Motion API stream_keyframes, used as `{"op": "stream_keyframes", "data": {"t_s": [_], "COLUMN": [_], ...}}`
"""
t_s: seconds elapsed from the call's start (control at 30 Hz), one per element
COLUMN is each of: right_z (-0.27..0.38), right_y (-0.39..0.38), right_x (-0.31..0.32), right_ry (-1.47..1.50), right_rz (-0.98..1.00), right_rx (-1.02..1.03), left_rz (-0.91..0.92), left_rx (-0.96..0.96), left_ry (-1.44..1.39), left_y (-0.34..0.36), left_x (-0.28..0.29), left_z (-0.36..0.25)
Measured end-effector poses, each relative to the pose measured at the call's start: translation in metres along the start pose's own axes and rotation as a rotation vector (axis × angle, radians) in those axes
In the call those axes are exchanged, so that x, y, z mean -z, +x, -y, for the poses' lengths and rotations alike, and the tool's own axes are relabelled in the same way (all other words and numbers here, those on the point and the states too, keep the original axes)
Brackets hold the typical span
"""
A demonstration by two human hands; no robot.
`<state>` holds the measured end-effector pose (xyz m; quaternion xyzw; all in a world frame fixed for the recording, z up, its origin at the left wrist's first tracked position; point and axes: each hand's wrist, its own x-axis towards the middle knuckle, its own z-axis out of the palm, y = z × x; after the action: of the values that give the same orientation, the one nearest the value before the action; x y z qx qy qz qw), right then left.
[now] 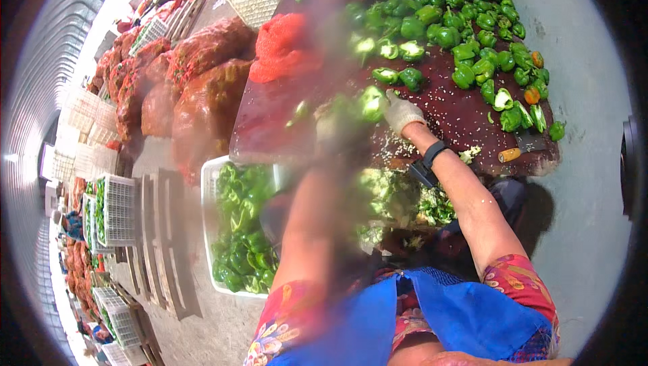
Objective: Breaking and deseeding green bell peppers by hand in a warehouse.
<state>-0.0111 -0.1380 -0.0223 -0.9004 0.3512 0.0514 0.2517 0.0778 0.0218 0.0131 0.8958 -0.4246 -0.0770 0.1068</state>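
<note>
My gloved right hand (pixel 403 113) grips a cut green pepper (pixel 372 102) above the dark red tabletop (pixel 459 119), which is scattered with pale seeds. My left hand (pixel 325 123) is just left of it, mostly lost in a blurred smear over the picture, so its fingers cannot be made out. Whole and halved green peppers (pixel 466 55) lie piled at the back and right. A cleaver (pixel 530 140) with a wooden handle lies at the right edge. Red mesh (pixel 280 48) sits at the back left. Below the table edge are pale pepper scraps (pixel 378 190).
A white crate (pixel 209 224) of green peppers stands left of my legs. Bulging red mesh sacks (pixel 202 109), wooden pallets (pixel 165 224) and stacked crates (pixel 118 211) fill the left side. Other people (pixel 73 224) are at the far left.
</note>
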Motion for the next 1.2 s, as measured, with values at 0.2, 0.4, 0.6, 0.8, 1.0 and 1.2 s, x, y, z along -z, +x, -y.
{"op": "stream_keyframes", "data": {"t_s": [0.2, 0.4, 0.6, 0.8, 1.0, 1.2], "right_z": [-0.007, 0.001, -0.015, -0.026, 0.005, 0.005], "right_y": [-0.006, -0.019, -0.014, -0.009, -0.026, 0.007], "right_x": [-0.013, -0.009, -0.008, -0.013, 0.003, -0.046], "right_ry": [-0.081, -0.069, -0.233, -0.172, -0.202, -0.073], "right_rz": [-0.033, -0.037, -0.01, -0.089, -0.11, -0.337], "right_rx": [0.065, 0.097, 0.231, 0.369, 0.304, 0.517], "left_rz": [-0.112, -0.407, -0.445, -0.204, -0.29, -0.204], "left_rx": [0.1, 0.56, -0.109, -0.096, -0.083, 0.058], "left_ry": [-0.183, -0.309, -0.322, -0.382, -0.113, -0.183], "left_y": [-0.01, -0.061, -0.013, 0.009, -0.023, -0.02], "left_x": [-0.006, 0.04, -0.04, -0.041, 0.024, 0.014], "left_z": [0.008, -0.077, -0.061, -0.064, -0.079, -0.043]}}
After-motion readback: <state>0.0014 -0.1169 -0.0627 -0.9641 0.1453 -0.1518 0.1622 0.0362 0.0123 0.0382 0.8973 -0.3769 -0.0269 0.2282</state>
